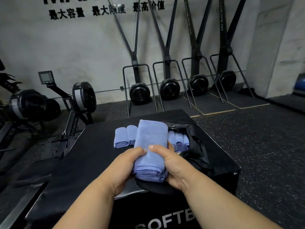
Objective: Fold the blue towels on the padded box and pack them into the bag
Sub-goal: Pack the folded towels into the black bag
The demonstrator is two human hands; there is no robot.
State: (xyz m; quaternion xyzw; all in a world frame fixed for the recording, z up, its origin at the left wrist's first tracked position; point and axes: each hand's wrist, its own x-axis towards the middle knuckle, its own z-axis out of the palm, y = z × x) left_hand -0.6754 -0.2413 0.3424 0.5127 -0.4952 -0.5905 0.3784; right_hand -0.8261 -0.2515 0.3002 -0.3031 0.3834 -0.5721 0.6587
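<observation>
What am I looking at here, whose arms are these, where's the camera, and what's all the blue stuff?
This is one picture from a camera worn on a person's head, looking forward and down, so the two bare arms are the wearer's own. The left hand and right hand together grip a folded blue towel. Below is a black padded box in a gym. On it lie two more folded towels, to the left of the held one. To the right is an open black bag with packed towels inside. Rowing machines stand by the wall behind.
</observation>
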